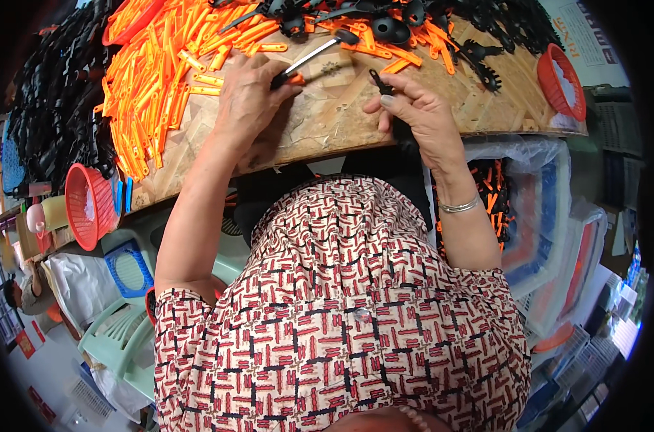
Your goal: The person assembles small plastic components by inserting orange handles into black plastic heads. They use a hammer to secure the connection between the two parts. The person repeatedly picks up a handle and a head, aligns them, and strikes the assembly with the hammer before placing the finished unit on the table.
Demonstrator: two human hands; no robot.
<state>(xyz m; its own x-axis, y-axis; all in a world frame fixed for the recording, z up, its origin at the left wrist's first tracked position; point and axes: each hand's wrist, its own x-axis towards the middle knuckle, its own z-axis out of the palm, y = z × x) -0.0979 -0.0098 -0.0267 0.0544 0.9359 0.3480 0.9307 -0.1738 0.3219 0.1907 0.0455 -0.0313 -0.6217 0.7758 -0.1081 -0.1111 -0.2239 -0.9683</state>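
Observation:
My left hand (pixel 249 95) is closed at the table's near part, its fingers curled around the black end of a utensil with a metal shaft (pixel 314 55). That shaft slants up to the right and finishes in a small rounded black head. A bit of orange plastic (pixel 296 78) shows beside the left fingertips. My right hand (pixel 424 119) pinches a slim black plastic utensil (pixel 382 83) between thumb and fingers. One end with a hole pokes out above the thumb; its lower part runs behind the hand, near the table edge, and its kind is hidden.
A big heap of orange handles (pixel 150 93) covers the table's left. Black ladles and spoon heads (pixel 390 30) lie at the far side, with more black pieces (pixel 60 93) far left. Red baskets (pixel 89 207) sit at both sides. Plastic-wrapped crates (pixel 536 209) stand below right.

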